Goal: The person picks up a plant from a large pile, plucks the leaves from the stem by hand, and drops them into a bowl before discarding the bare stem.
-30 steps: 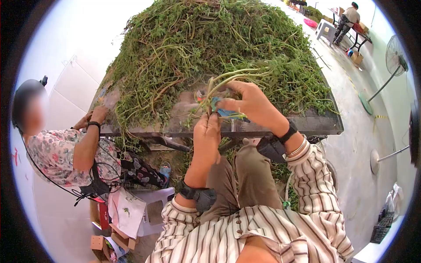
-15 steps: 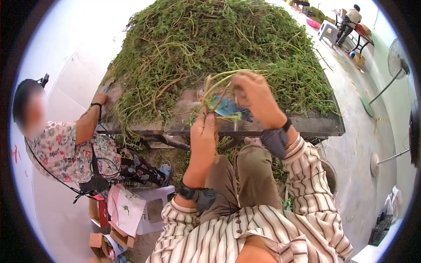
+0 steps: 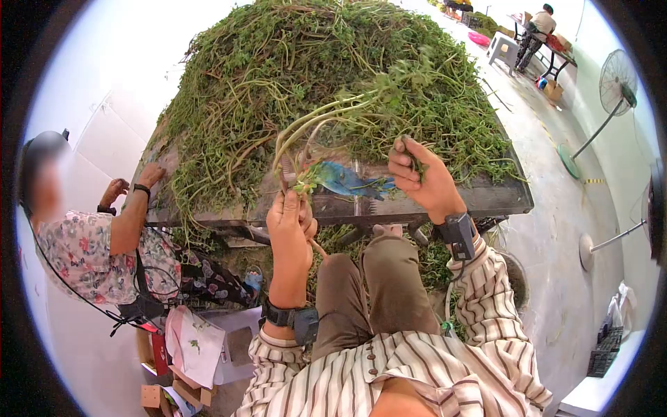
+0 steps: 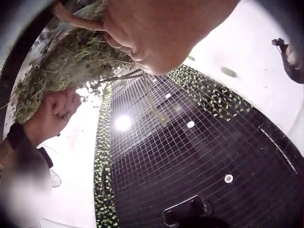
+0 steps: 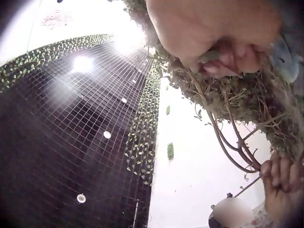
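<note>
My left hand [image 3: 290, 219] pinches the lower ends of a few long green stems [image 3: 306, 125] just over the table's near edge. The stems arch up and to the right, ending in leafy tops over the heap of greens [image 3: 278, 76]. To the right, apart from those stems, my right hand [image 3: 427, 179] curls its fingers round some torn green leaves [image 3: 417, 163]. A leaf [image 5: 209, 56] also shows between these fingers in the right wrist view. Between the hands, a crumpled blue thing [image 3: 347, 179] lies on the tabletop.
The dark table [image 3: 486, 197] carries the big heap. Another person [image 3: 90, 236] works at its left side. Below them are a white stool [image 3: 243, 333] and cardboard boxes [image 3: 153, 399]. Standing fans [image 3: 618, 80] are along the right, and a further person [image 3: 538, 31] is far back.
My right hand has drawn away from the stems, rightward and down, and now holds leaves. My left hand has shifted left with the stems, whose tops now stand higher above the heap.
</note>
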`<state>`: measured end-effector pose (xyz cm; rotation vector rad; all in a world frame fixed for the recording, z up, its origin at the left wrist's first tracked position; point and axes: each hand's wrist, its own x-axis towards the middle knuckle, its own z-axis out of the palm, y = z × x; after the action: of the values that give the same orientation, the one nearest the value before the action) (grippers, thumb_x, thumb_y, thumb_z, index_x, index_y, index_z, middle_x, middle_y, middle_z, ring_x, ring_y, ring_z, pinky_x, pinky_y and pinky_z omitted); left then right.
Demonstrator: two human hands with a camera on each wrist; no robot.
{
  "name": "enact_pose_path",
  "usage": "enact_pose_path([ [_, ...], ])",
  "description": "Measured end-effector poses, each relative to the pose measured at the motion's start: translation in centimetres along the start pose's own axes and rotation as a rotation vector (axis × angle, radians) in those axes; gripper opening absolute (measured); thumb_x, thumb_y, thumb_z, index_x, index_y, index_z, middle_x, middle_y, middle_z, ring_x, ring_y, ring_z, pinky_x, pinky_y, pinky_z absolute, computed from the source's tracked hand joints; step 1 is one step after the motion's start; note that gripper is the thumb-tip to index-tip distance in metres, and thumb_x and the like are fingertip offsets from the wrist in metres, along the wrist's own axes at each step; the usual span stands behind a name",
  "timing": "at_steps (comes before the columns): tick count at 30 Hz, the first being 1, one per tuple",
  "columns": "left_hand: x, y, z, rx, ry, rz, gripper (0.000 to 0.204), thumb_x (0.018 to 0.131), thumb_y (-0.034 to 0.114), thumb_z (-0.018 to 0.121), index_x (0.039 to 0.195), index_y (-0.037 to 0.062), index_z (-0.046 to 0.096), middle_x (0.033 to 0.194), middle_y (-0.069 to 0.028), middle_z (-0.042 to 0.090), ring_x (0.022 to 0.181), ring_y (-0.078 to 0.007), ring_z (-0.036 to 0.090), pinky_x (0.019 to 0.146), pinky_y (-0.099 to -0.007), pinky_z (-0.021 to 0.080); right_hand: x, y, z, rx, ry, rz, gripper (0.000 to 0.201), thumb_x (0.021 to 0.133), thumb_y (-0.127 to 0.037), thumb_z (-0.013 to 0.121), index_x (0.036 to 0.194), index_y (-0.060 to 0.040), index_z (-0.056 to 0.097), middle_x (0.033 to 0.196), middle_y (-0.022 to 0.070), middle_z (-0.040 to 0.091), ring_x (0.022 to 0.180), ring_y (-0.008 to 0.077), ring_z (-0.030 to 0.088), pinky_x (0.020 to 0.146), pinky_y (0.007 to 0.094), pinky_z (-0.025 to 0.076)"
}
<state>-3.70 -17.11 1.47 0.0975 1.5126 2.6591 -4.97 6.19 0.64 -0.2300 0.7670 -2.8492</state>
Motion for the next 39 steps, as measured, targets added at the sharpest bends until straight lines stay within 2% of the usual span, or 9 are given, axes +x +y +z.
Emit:
enact_pose_path([
  [2,-0.1,0.1,0.1,-0.009,0.034,0.023,0.022,0.092,0.024,0.047,0.088,0.0021,0.049,0.061,0.0029,0.035,0.045,-0.0043,0.027,0.038,-0.0193,0.021,0.1,0.0,-0.6,0.009,0.005,0.018,0.016,0.091,-0.020,0.045,0.088,-0.0048,0.048,0.066,-0.0022,0.037,0.053,0.0055,0.031,0.040,0.0181,0.025],
  [14,-0.2,0.7,-0.5,-0.100,0.026,0.015,0.018,0.092,0.021,0.046,0.087,0.0037,0.047,0.060,0.0029,0.035,0.045,-0.0042,0.027,0.037,-0.0195,0.019,-0.7,-2.4,-0.5,-0.203,0.172,-0.145,0.013,0.091,-0.016,0.047,0.086,-0.0039,0.051,0.061,-0.0033,0.034,0.046,0.0054,0.028,0.038,0.0190,0.025],
  [17,-0.6,0.7,-0.6,-0.109,0.025,0.021,0.018,0.092,0.021,0.046,0.088,0.0035,0.046,0.061,0.0032,0.035,0.045,-0.0040,0.026,0.037,-0.0193,0.019,-0.9,-2.5,0.0,-0.300,0.166,-0.184,0.014,0.090,-0.016,0.048,0.087,-0.0035,0.052,0.061,-0.0039,0.035,0.046,0.0046,0.029,0.038,0.0186,0.025],
  [20,-0.6,0.9,-0.5,-0.128,0.009,0.020,0.018,0.092,0.020,0.046,0.090,0.0030,0.047,0.061,0.0034,0.035,0.045,-0.0038,0.026,0.037,-0.0190,0.019,-0.7,-2.6,0.3,-0.376,0.240,-0.182,0.014,0.090,-0.016,0.049,0.091,-0.0026,0.054,0.060,-0.0048,0.035,0.045,0.0035,0.030,0.037,0.0185,0.024],
  [25,-1.1,1.4,-0.7,-0.121,-0.026,0.020,0.017,0.092,0.019,0.046,0.092,0.0022,0.047,0.061,0.0032,0.034,0.045,-0.0036,0.027,0.037,-0.0187,0.019,0.1,-2.7,1.3,-0.756,0.282,-0.283,0.019,0.087,-0.014,0.051,0.101,-0.0035,0.059,0.054,-0.0091,0.034,0.042,0.0016,0.027,0.037,0.0188,0.021],
  [31,-1.8,2.0,-0.4,-0.194,-0.028,-0.012,0.016,0.092,0.018,0.045,0.092,0.0022,0.047,0.061,0.0030,0.033,0.046,-0.0036,0.026,0.037,-0.0183,0.019,1.7,-1.9,2.5,-1.038,0.244,-0.263,0.023,0.086,-0.015,0.053,0.103,-0.0025,0.060,0.054,-0.0098,0.038,0.043,0.0000,0.028,0.038,0.0199,0.020],
  [36,-2.1,2.3,0.0,-0.255,-0.045,-0.083,0.015,0.092,0.018,0.045,0.089,0.0030,0.046,0.061,0.0030,0.033,0.045,-0.0038,0.026,0.036,-0.0182,0.020,3.2,-0.4,3.4,-1.026,0.178,-0.214,0.033,0.084,-0.014,0.054,0.115,-0.0019,0.053,0.057,-0.0072,0.041,0.047,0.0011,0.032,0.039,0.0212,0.023],
  [38,-2.3,2.5,0.1,-0.239,-0.044,-0.090,0.015,0.092,0.018,0.045,0.088,0.0030,0.046,0.061,0.0031,0.033,0.045,-0.0037,0.026,0.036,-0.0183,0.020,3.9,-0.2,3.6,-0.861,0.145,-0.102,0.045,0.086,-0.010,0.052,0.128,-0.0020,0.037,0.062,-0.0063,0.036,0.049,0.0030,0.031,0.040,0.0211,0.023],
  [39,-2.3,2.5,0.1,-0.224,-0.042,-0.099,0.015,0.092,0.018,0.045,0.088,0.0031,0.046,0.061,0.0032,0.033,0.045,-0.0036,0.027,0.036,-0.0183,0.020,4.3,-0.2,3.4,-0.862,0.141,-0.107,0.045,0.086,-0.010,0.052,0.128,-0.0020,0.037,0.062,-0.0063,0.036,0.049,0.0030,0.031,0.040,0.0211,0.023],
])
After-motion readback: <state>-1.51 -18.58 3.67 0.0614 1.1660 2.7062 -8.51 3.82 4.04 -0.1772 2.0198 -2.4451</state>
